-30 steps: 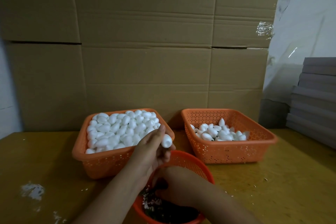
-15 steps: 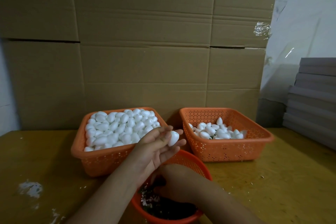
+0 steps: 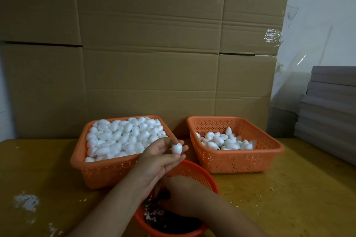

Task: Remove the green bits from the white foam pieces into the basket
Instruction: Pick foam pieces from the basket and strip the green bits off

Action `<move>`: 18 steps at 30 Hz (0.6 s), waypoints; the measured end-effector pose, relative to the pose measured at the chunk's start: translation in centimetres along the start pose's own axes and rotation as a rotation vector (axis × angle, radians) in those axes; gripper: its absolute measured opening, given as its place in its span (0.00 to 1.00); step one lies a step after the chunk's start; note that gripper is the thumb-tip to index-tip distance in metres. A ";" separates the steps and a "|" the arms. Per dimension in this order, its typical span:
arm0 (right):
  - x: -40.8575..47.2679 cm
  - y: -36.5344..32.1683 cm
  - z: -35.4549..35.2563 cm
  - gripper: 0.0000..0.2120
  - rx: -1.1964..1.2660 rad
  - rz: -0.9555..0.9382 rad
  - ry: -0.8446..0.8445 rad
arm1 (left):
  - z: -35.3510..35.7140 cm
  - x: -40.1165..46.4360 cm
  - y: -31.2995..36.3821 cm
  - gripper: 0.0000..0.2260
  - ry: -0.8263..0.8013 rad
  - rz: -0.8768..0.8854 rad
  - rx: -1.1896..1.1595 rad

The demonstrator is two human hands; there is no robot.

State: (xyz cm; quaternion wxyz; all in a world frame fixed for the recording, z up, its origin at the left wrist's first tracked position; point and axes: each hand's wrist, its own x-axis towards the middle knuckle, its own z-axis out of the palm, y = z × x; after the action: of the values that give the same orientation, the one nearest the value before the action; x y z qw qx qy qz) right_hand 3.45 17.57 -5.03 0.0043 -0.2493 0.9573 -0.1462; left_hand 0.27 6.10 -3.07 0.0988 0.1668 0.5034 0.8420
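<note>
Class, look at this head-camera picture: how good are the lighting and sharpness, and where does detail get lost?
Head view: dim, warm light; the foam pieces glare white, nearly blown out; the round basket holds dark bits in shadow, colours hard to tell; the right hand is shadowed, the left hand softly blurred; wide-angle bending shows at the edges.

The right hand [image 3: 185, 194] hides its fingers inside the round basket [image 3: 200, 174]. The dark bits there are too dim to tell.
</note>
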 end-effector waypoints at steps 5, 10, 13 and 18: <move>0.1 0.2 0.1 0.13 -0.008 0.007 0.010 | -0.2 -0.1 -0.1 0.18 -0.002 0.072 0.127; 0.1 0.3 0.3 0.13 -0.001 0.001 0.018 | 0.0 -0.4 0.0 0.19 -0.021 0.072 0.177; 0.2 0.2 0.4 0.13 -0.009 0.000 0.024 | 0.2 -0.5 0.2 0.20 -0.038 0.066 0.202; 0.1 0.1 0.2 0.14 0.001 0.007 -0.001 | 0.4 -0.6 0.3 0.21 -0.016 0.053 0.177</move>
State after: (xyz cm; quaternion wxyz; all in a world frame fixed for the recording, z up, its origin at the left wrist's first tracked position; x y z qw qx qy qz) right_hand 3.31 17.57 -5.22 0.0054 -0.2460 0.9581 -0.1464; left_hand 0.96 6.08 -2.70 0.0652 0.1948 0.5704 0.7953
